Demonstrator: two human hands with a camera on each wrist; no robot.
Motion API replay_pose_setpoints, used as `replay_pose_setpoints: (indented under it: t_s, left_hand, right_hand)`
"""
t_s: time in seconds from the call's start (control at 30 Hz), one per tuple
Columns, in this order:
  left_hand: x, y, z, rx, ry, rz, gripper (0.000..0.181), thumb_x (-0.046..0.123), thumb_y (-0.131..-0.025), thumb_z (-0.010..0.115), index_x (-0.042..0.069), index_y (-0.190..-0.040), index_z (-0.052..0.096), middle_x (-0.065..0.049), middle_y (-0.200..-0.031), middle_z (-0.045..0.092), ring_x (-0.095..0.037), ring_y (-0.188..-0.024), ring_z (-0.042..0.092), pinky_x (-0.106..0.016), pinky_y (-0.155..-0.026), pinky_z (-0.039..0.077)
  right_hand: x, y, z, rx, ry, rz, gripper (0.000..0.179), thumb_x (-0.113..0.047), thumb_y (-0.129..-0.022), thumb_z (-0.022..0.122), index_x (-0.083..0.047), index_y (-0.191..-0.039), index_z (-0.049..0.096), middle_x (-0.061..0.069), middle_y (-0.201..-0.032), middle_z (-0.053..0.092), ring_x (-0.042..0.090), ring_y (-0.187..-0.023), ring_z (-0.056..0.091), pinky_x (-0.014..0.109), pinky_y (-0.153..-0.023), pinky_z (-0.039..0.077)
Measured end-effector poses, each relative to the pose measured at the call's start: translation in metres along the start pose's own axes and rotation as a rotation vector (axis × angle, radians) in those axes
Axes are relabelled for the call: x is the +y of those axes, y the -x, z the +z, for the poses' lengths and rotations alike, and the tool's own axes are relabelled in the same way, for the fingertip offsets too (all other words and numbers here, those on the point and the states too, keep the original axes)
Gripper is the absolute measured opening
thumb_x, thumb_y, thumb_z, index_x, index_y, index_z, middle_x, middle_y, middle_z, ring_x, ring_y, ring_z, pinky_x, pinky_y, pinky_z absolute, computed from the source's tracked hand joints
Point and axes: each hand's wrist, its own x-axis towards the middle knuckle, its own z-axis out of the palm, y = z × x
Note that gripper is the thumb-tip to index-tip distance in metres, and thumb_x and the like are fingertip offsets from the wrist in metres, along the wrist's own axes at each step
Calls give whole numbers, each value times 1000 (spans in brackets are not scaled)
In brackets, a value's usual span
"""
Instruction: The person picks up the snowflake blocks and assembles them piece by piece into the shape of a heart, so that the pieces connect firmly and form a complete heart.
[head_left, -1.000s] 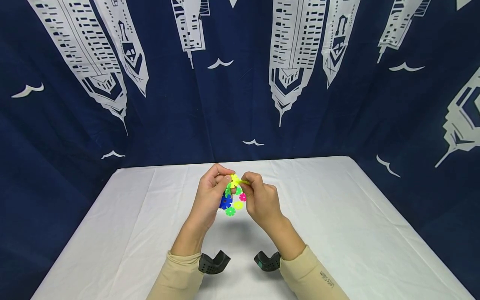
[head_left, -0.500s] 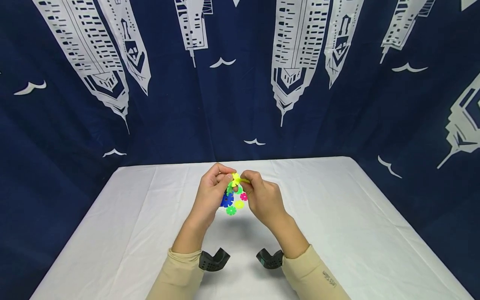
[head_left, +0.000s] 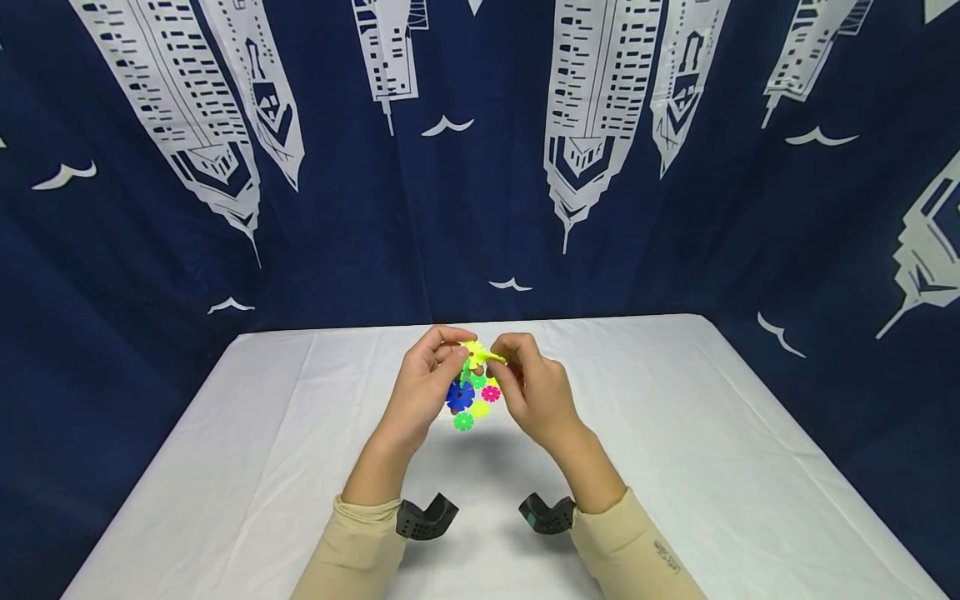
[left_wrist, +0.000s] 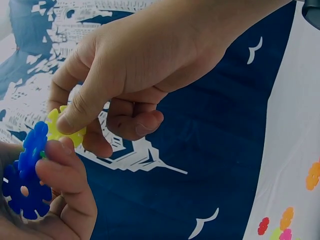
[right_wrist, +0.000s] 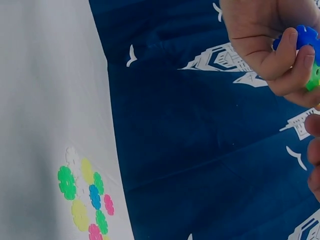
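My left hand point(head_left: 422, 383) holds a small joined cluster of plastic snowflake discs in mid-air over the table. Two blue discs point(left_wrist: 31, 192) sit against its palm and fingers, with a green disc point(right_wrist: 314, 77) linked beside them. At the top of the cluster is a yellow disc point(head_left: 474, 353), its edge by the left thumb and forefinger. Facing it, my right hand point(head_left: 538, 396) pinches a yellow disc point(head_left: 496, 357) between thumb and forefinger, right against the cluster. In the left wrist view the right thumb lies over yellow, and its other fingers curl loosely.
Several loose discs lie on the white table point(head_left: 675, 467) below the hands, among them green point(head_left: 463, 422), pink point(head_left: 491, 393) and white point(right_wrist: 72, 156) ones. A navy curtain point(head_left: 450, 225) with white skyline prints hangs behind. Black camera mounts point(head_left: 427, 517) sit at both wrists.
My right hand has shifted slightly right and up, its yellow disc showing more. The cluster has turned a little, so its yellow and blue discs face the head camera more fully.
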Motion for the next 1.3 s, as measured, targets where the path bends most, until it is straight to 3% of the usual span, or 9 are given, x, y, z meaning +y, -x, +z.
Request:
replay_pose_setpoints:
  t_s: [0.17,0.37,0.6,0.87,1.0,1.2,1.3]
  left_hand:
    - [-1,0,0,-34,-3,10,23,15,-102,54,5,-122,56,-4,-92,69,-13,-73,64,-20,-64,51]
    - [-2,0,1,-78,-11,-22,30,19,-99,61,8,-124,49,-10,-98,68,-10,-65,64,-20,-61,51]
    - [-4,-1,1,-75,-4,-45,27,17,-98,61,6,-119,46,-15,-108,67,-7,-57,59,-20,-57,49]
    - [-5,-2,2,-58,-3,-24,28,16,-96,64,10,-117,46,-8,-103,68,-10,-62,60,-20,-59,49]
    - [-6,-3,2,-51,-6,-20,29,16,-95,66,13,-116,46,-4,-101,70,-10,-63,58,-20,-60,48]
    - [-7,-3,0,-48,-26,-18,30,15,-95,67,13,-116,46,-18,-115,70,-11,-65,59,-20,-61,48]
    - [-7,-3,0,-44,-46,-19,32,16,-95,67,14,-119,46,-17,-116,71,-11,-66,59,-20,-61,48]
  right_hand:
    - [3,0,-1,6,-85,37,22,2,-90,67,-1,-105,51,5,-79,69,7,-56,47,15,-51,40]
    - [5,-2,-3,20,-84,44,20,1,-88,70,-4,-102,56,4,-80,68,7,-55,45,16,-50,40]
    - [7,-1,-3,32,-74,23,20,-1,-84,76,-7,-98,63,2,-79,62,6,-55,44,16,-50,40]
    - [10,-2,-7,8,-67,73,22,-4,-84,78,-7,-99,62,6,-83,64,9,-57,45,19,-51,42]
    - [13,-2,-12,-33,-63,125,23,-7,-85,78,-7,-103,63,6,-89,68,8,-58,44,19,-52,43]
    - [25,-1,-19,-142,-41,265,22,-12,-88,76,-11,-106,64,2,-90,69,9,-62,48,20,-57,46]
    - [36,2,-20,-229,-24,350,17,-14,-89,75,-13,-104,66,1,-90,69,13,-65,53,22,-60,48]
